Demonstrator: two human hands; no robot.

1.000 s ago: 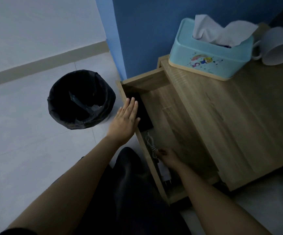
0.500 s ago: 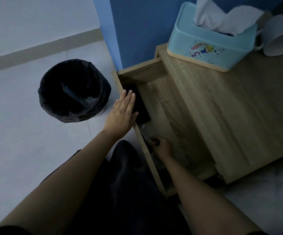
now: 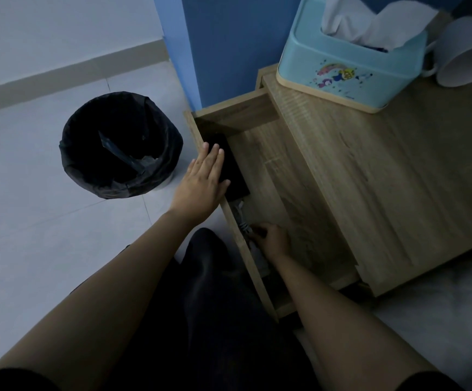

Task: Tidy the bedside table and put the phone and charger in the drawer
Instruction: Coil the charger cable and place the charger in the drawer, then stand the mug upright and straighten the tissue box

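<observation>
Black phone [image 3: 236,176] half under left hand [image 3: 202,183] | charger [image 3: 244,227] dim by right hand [image 3: 272,240]

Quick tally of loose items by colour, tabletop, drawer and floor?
Black: 2, phone in the drawer, bin on the floor
White or grey: 2, charger in the drawer, mug on the tabletop
Light blue: 1, tissue box on the tabletop
Total: 5
</observation>
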